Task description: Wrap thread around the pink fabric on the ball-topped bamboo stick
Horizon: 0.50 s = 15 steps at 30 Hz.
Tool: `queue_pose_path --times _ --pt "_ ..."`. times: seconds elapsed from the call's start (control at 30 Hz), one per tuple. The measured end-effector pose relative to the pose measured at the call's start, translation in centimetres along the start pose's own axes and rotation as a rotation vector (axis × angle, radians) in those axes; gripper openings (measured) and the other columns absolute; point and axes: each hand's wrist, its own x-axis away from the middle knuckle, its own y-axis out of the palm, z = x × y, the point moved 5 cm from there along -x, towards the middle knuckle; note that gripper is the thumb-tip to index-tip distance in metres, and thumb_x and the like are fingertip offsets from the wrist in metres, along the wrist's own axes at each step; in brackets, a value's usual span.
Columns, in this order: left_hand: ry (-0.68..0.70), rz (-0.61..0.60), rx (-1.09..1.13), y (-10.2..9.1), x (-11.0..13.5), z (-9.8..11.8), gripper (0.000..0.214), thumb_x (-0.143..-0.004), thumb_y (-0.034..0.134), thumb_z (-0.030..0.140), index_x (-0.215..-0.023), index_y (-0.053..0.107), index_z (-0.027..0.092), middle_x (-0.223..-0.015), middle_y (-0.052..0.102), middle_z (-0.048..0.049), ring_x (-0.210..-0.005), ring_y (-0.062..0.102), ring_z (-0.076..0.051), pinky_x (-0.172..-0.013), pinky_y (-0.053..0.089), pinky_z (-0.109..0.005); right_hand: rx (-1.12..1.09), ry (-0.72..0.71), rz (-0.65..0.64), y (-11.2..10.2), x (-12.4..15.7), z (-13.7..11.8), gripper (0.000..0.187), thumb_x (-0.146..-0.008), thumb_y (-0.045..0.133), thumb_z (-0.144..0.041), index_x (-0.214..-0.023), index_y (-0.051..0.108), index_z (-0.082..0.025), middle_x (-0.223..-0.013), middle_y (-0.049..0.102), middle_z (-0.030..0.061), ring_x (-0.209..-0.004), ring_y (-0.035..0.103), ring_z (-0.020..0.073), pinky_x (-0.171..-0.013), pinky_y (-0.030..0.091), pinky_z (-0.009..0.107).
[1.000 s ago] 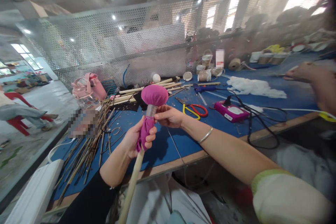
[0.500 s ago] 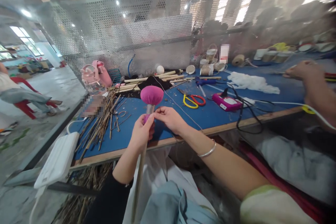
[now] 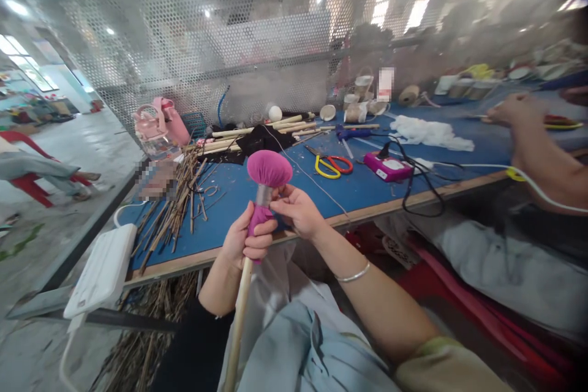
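My left hand is wrapped round a wooden stick just below its top, over the gathered tail of a magenta cloth. The cloth covers a round padded head at the stick's top, tied at the neck with pale thread. My right hand is pinched at that neck, fingers closed on the thread wrap. A thin thread runs from there back over the blue table. Both hands hover in front of the table's near edge, above my lap.
On the table lie a pile of thin sticks, thick bamboo rods, yellow-and-red scissors, a pink device with black cable, white stuffing and a pink bottle. Another person's arm reaches in at right. A perforated metal screen stands behind.
My left hand slid down the stick, baring the cloth tail and the wrapped neck. The padded head rose slightly and the view dropped toward my lap. My right hand stays at the neck.
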Motion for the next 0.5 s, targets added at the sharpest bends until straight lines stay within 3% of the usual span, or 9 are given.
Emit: queue_pose_path --times 0.1,0.17,0.23,0.3,0.37,0.43,0.5 --pt "-0.063 -0.013 0.026 0.4 -0.1 -0.9 0.053 -0.087 0.028 0.06 -0.056 0.036 0.018 -0.047 0.011 0.011 -0.036 -0.007 0.0 -0.025 -0.001 -0.009 -0.033 0.124 -0.178 0.0 0.2 0.2 0.042 -0.06 0.078 -0.031 -0.094 0.058 -0.015 -0.05 0.044 -0.0097 -0.034 0.019 0.0001 -0.035 0.008 0.019" --pt "-0.103 -0.012 -0.023 0.7 -0.3 -1.2 0.056 -0.085 0.027 0.064 -0.054 0.033 0.018 -0.045 0.01 0.0115 -0.034 -0.007 0.001 -0.025 -0.001 -0.01 -0.048 0.193 -0.275 -0.1 0.4 0.2 0.043 -0.061 0.077 -0.034 -0.093 0.058 -0.013 -0.044 0.035 -0.0116 -0.033 0.015 0.0002 -0.035 0.005 0.019" --pt "-0.124 0.036 -0.152 0.9 -0.5 -1.1 0.059 -0.082 0.025 0.069 -0.054 0.034 0.019 -0.041 0.012 0.0114 -0.032 -0.001 0.0 -0.025 0.004 -0.011 -0.07 0.196 -0.266 -0.5 0.3 0.2 0.041 -0.06 0.078 -0.035 -0.087 0.058 -0.012 -0.041 0.028 -0.0131 -0.033 0.012 0.0003 -0.034 0.005 0.018" --pt "-0.037 0.195 -0.379 0.8 -0.6 -0.1 0.058 -0.081 0.028 0.069 -0.061 0.043 0.017 -0.041 0.024 0.009 -0.03 0.013 -0.002 -0.027 0.015 -0.012 -0.076 0.154 -0.172 -0.8 0.1 0.1 0.04 -0.059 0.078 -0.035 -0.083 0.056 -0.013 -0.041 0.027 -0.0133 -0.034 0.012 0.0003 -0.034 0.005 0.018" --pt "0.152 0.435 -0.74 0.7 -0.2 1.7 0.047 -0.083 0.04 0.061 -0.084 0.054 0.016 -0.051 0.043 0.0045 -0.035 0.032 -0.006 -0.034 0.029 -0.016 -0.047 0.109 -0.074 -0.8 -0.1 0.1 0.039 -0.059 0.077 -0.036 -0.08 0.054 -0.014 -0.04 0.027 -0.0135 -0.033 0.012 0.0007 -0.033 0.005 0.018" --pt "0.341 0.687 -1.171 1.3 0.7 3.3 0.037 -0.084 0.048 0.048 -0.106 0.053 0.018 -0.071 0.059 -0.0027 -0.052 0.052 -0.012 -0.048 0.042 -0.023 0.022 0.077 -0.001 -0.5 -0.2 0.3 0.038 -0.06 0.075 -0.037 -0.079 0.053 -0.014 -0.039 0.027 -0.0137 -0.032 0.013 0.0013 -0.032 0.006 0.019" --pt "0.406 0.884 -1.508 1.9 1.3 3.6 0.036 -0.087 0.044 0.042 -0.111 0.053 0.017 -0.09 0.064 -0.0116 -0.074 0.062 -0.021 -0.066 0.046 -0.032 0.103 0.055 0.037 0.0 -0.4 0.4 0.038 -0.061 0.073 -0.039 -0.08 0.054 -0.013 -0.038 0.027 -0.0137 -0.032 0.013 0.0016 -0.033 0.006 0.021"
